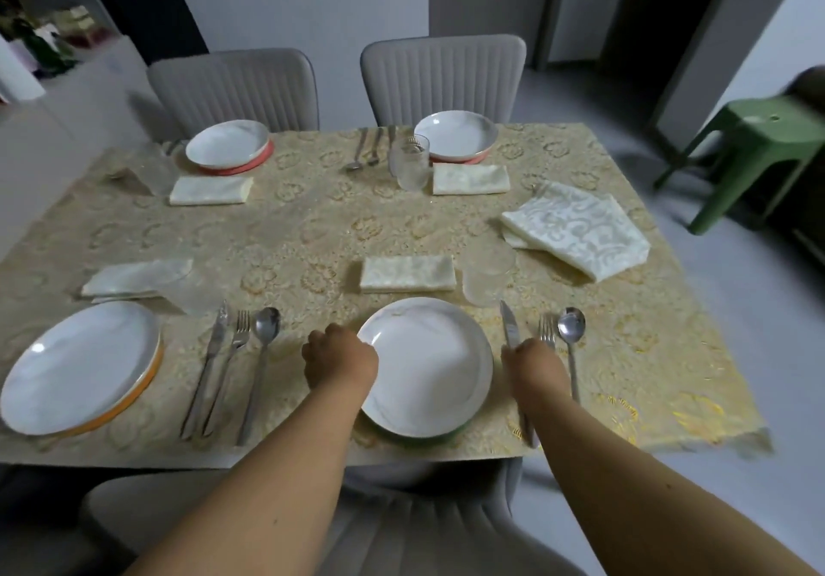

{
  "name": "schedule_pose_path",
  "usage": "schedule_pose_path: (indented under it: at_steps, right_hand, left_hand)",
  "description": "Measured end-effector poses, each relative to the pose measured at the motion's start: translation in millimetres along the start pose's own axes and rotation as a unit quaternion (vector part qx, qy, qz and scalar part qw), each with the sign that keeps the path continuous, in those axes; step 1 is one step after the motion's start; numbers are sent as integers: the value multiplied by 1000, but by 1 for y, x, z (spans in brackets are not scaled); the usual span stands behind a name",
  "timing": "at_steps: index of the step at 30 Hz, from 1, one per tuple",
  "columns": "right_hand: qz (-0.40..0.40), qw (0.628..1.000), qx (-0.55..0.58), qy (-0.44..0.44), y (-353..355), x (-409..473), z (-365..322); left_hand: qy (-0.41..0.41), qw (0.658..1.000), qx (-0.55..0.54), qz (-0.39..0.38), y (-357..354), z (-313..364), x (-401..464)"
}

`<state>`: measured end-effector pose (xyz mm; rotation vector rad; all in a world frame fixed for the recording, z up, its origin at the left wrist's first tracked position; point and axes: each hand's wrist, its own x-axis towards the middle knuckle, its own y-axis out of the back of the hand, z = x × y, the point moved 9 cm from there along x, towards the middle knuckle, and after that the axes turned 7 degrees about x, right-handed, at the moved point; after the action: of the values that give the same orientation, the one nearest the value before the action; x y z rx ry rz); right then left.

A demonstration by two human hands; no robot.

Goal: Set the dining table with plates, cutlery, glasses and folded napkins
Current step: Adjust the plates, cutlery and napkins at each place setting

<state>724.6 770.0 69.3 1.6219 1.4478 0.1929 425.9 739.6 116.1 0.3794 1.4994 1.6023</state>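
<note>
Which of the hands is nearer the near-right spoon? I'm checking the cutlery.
Right. The right hand is over the knife and fork beside the spoon; the left hand is across the plate.

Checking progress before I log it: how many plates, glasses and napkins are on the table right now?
Plates: 4
Glasses: 4
Napkins: 5, one larger, at the right
Total: 13
</note>
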Motion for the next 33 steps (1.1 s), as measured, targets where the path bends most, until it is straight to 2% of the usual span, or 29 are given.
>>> schedule_pose_path:
  at_steps: [2, 4, 5, 7, 9, 11, 14, 17, 22, 27, 33]
  right_hand:
    - [25, 999, -3, -25, 5, 5, 10]
    - [48, 998, -11, -27, 12, 8, 20]
    - [58, 998, -13, -20, 14, 10, 23]
    - [85, 996, -14, -7, 23, 9, 28]
    - [122, 993, -4, -5, 36, 9, 33]
    - [146, 989, 11, -6, 48, 13, 42]
    - [157, 987, 21, -13, 64, 19, 56]
    - [125, 991, 30, -21, 66, 25, 68]
    - [82, 996, -8, -17, 64, 39, 75]
    - [89, 996, -13, -16, 80, 50, 80]
    - [112, 993, -32, -22, 106, 68, 102]
  left_hand:
    - [-18, 997, 33, 69, 7, 5, -3]
    - [-134, 981, 34, 134, 7, 40, -17]
    - [-201, 972, 4, 119, -2, 62, -27]
    - [-303, 951, -31, 41, -27, 106, -52]
    - [-366, 929, -45, -5, -49, 143, -77]
    - [-389, 919, -46, -39, -69, 170, -95]
    - [-362, 928, -28, -79, -98, 189, -104]
    - [-305, 946, 5, -109, -125, 195, -103]
    - [-217, 969, 38, -111, -140, 200, -98]
    - [-149, 977, -27, -153, -152, 210, -101]
    - [-84, 979, -95, -158, -160, 220, -105]
